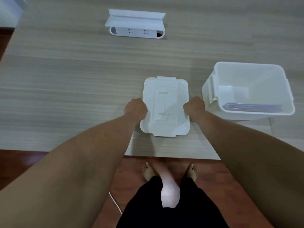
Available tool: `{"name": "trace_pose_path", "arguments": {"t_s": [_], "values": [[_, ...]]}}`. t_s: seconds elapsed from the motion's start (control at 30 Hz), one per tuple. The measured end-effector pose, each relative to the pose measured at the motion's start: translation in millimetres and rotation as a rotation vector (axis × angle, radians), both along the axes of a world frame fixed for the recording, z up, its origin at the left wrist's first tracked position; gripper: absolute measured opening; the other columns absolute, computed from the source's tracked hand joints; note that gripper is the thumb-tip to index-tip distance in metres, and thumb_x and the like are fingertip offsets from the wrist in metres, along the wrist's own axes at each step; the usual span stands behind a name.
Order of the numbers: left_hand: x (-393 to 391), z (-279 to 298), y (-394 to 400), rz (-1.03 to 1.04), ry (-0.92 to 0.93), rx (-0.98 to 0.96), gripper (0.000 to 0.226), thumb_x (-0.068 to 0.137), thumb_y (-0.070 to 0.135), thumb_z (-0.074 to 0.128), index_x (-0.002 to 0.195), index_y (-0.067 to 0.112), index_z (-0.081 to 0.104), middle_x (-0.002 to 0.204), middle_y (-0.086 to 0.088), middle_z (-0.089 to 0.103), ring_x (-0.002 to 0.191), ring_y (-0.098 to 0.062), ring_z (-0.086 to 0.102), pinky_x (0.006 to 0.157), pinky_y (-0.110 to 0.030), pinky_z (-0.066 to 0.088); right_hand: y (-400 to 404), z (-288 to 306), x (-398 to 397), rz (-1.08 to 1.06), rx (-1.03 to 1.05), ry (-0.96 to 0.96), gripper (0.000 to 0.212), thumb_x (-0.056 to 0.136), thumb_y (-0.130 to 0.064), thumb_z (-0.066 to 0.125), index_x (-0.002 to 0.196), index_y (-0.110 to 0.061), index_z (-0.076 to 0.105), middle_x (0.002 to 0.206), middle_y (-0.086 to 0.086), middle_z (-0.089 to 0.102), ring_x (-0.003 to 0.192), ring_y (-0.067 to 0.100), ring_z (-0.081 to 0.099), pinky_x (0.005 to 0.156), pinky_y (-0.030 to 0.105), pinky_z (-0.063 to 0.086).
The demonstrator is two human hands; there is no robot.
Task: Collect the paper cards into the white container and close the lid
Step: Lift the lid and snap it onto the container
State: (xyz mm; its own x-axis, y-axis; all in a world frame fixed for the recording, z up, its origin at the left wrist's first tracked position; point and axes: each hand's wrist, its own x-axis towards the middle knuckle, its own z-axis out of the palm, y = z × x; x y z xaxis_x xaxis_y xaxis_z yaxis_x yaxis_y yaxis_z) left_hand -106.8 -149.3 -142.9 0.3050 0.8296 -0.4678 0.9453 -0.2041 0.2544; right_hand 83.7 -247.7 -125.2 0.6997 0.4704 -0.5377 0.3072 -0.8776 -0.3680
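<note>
A: Quick pass. Your left hand (135,108) grips the left edge of the lid (165,106), fingers curled shut around the rim. Your right hand (194,106) does the same on the lid's right edge, fist closed on it.

B: Lid position?

A: Flat on the wooden surface (65,79), near its front edge, latch tabs at the far and near ends. Whether you've raised it off the surface at all, I cannot tell.

B: Container?

A: The white container (250,76) stands just right of the lid, open at the top, not touching it. A latch hangs on the wall that faces the lid.

B: Cards?

A: The paper cards (253,106) are inside the container, a flat stack with purplish edges lying on its bottom against the near wall. Count unclear.

B: Anything else?

A: A white power strip box (136,25) sits well beyond the lid, toward the far side of the surface, with its flap propped open and sockets facing you. Your bare feet (148,171) stand on the reddish floor (131,178) below the lid, and a thin white cable (115,203) runs on the floor left of them.
</note>
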Motion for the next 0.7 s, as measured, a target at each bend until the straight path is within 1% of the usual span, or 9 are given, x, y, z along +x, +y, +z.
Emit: {"name": "trace_pose_path", "arguments": {"t_s": [0.03,0.1,0.2,0.27,0.37,0.43,0.5,0.6,0.7], "values": [[-2,2,5,-0.002,-0.005,0.025,0.030,0.095,0.022,0.039,0.103,0.006,0.064,0.107,-0.015,0.068,0.099,-0.034,0.064,0.074,-0.036,0.046,2,3,-1,-0.102,0.033,0.046,0.025,0.080,-0.001,0.052,0.059,-0.010,0.043,0.069,0.009,0.054,0.082,0.033,0.063,0.065,0.032,0.048],[-5,11,17,-0.007,-0.021,0.080,0.033,0.096,0.024,0.037,0.107,0.006,0.063,0.109,-0.016,0.067,0.101,-0.036,0.064,0.076,-0.036,0.046,9,15,-2,-0.246,0.101,0.134,0.015,0.078,-0.002,0.051,0.064,-0.008,0.048,0.075,0.010,0.059,0.078,0.032,0.063,0.067,0.035,0.052],[-6,35,41,0.011,-0.084,0.148,0.038,0.097,0.031,0.037,0.105,0.006,0.063,0.109,-0.019,0.067,0.101,-0.039,0.063,0.077,-0.037,0.046,23,42,1,-0.334,0.211,0.233,0.006,0.077,-0.002,0.051,0.074,-0.005,0.057,0.089,0.014,0.066,0.075,0.031,0.064,0.060,0.033,0.050],[-5,58,57,0.017,-0.165,0.206,0.041,0.097,0.036,0.036,0.102,0.005,0.063,0.107,-0.019,0.066,0.099,-0.039,0.062,0.078,-0.039,0.047,35,64,6,-0.369,0.285,0.251,0.012,0.075,-0.002,0.051,0.081,-0.003,0.061,0.092,0.014,0.069,0.075,0.033,0.068,0.056,0.032,0.054],[-1,97,70,-0.039,-0.300,0.281,0.046,0.097,0.043,0.037,0.113,0.007,0.060,0.117,-0.015,0.057,0.105,-0.034,0.058,0.085,-0.043,0.047,50,101,20,-0.398,0.393,0.214,0.010,0.072,-0.001,0.052,0.076,-0.004,0.060,0.092,0.015,0.071,0.074,0.033,0.072,0.061,0.045,0.062],[1,121,70,-0.141,-0.333,0.367,0.052,0.097,0.049,0.035,0.124,0.009,0.055,0.124,-0.013,0.051,0.114,-0.032,0.052,0.093,-0.045,0.045,54,125,31,-0.413,0.460,0.188,0.009,0.073,0.002,0.052,0.071,-0.005,0.057,0.092,0.016,0.070,0.074,0.034,0.072,0.056,0.044,0.062],[4,143,67,-0.291,-0.356,0.455,0.058,0.096,0.055,0.031,0.125,0.010,0.054,0.123,-0.012,0.052,0.115,-0.032,0.051,0.095,-0.044,0.044,56,147,44,-0.432,0.506,0.173,0.011,0.074,0.004,0.052,0.069,-0.005,0.057,0.092,0.016,0.071,0.070,0.033,0.072,0.050,0.040,0.061],[13,169,56,-0.521,-0.381,0.504,0.073,0.087,0.070,0.028,0.125,0.013,0.052,0.127,-0.009,0.054,0.117,-0.029,0.051,0.098,-0.042,0.041,51,176,64,-0.469,0.551,0.163,0.014,0.074,0.003,0.052,0.081,-0.001,0.064,0.094,0.015,0.072,0.069,0.033,0.073,0.060,0.046,0.063],[29,187,46,-0.643,-0.316,0.514,0.102,0.071,0.087,0.030,0.142,0.014,0.041,0.149,-0.008,0.043,0.136,-0.026,0.039,0.114,-0.042,0.029,43,200,86,-0.515,0.603,0.199,0.024,0.074,0.004,0.049,0.090,-0.001,0.067,0.093,0.015,0.074,0.064,0.033,0.073,0.058,0.044,0.063]]}}
